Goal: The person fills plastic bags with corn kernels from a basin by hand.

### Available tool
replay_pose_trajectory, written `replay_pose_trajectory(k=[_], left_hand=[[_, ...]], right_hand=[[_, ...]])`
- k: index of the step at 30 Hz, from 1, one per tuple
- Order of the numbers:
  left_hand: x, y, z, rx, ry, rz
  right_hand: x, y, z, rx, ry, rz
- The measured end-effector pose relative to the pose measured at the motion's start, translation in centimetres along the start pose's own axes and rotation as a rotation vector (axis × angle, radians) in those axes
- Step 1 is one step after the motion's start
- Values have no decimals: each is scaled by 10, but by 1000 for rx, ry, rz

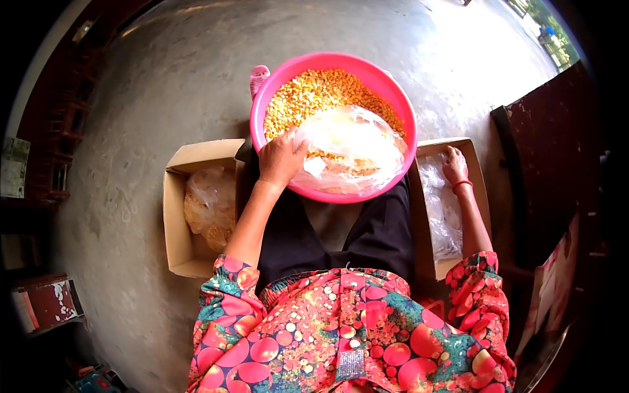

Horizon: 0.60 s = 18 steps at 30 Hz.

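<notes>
A pink basin (pixel 413 124) rests across my knees and is filled with yellow corn kernels (pixel 314 92). On the kernels lies a clear plastic bag (pixel 354 141), bright with glare, with something yellowish in or under it. My left hand (pixel 283 159) is closed on the bag's left edge at the near side of the basin. To the right, my right hand (pixel 455 167) reaches into a cardboard box (pixel 481 196) of crumpled clear plastic bags (pixel 443 216). Its fingers are curled against the plastic at the far end, their tips partly hidden.
Another cardboard box (pixel 187 268), left of my legs, holds plastic bags with yellow-brown contents (pixel 209 206). A pink slipper (pixel 259 78) shows beside the basin. Dark furniture (pixel 550 144) stands at the right, wooden chairs (pixel 72 124) at the left, on a concrete floor (pixel 131 229).
</notes>
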<state>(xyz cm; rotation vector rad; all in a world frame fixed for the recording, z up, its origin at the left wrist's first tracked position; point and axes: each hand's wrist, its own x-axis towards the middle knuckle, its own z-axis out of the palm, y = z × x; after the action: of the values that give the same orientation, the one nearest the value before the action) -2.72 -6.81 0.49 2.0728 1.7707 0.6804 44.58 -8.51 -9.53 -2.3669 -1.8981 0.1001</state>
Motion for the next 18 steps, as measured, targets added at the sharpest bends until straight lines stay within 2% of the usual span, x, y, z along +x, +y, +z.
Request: replay_pose_trajectory(k=[1, 2, 3, 4, 5, 6, 8, 10, 11, 12, 13, 14, 16, 18], left_hand=[[0, 0, 0, -11, 13, -4], [0, 1, 1, -22, 24, -10], [0, 2, 1, -21, 19, -18], [1, 5, -2, -32, 6, -26], [0, 4, -3, -39, -12, -30], [1, 3, -2, -25, -21, -33], [2, 0, 0, -49, -13, -11], [2, -1, -1, -92, 12, 16], [2, -2, -1, -107, 12, 50], [3, -2, -1, -122, 19, 87], [3, -2, -1, -124, 24, 81], [3, -2, -1, -119, 22, 75], [4, 0, -4, -98, -60, 25], [5, 2, -3, -114, -66, 10]], right_hand=[[-9, -19, -1, 132, 116, -69], [-21, -41, 2, 158, 158, -244], [-44, -77, 4, 214, 61, -453], [-83, -126, 2, 484, -89, -535], [-130, -164, -25, 129, 21, -691], [-150, -178, -33, 59, -338, -955], [-205, -177, 15, 263, -493, -1280], [-196, -177, -17, 176, -293, -1305], [-175, -175, -33, 65, -239, -1158], [-150, -163, -30, 103, -167, -924], [-131, -152, -30, 170, -24, -800], [-121, -146, -27, 11, -13, -698], [-113, -156, -8, -57, -49, -740], [-137, -198, 7, 265, -294, -812]])
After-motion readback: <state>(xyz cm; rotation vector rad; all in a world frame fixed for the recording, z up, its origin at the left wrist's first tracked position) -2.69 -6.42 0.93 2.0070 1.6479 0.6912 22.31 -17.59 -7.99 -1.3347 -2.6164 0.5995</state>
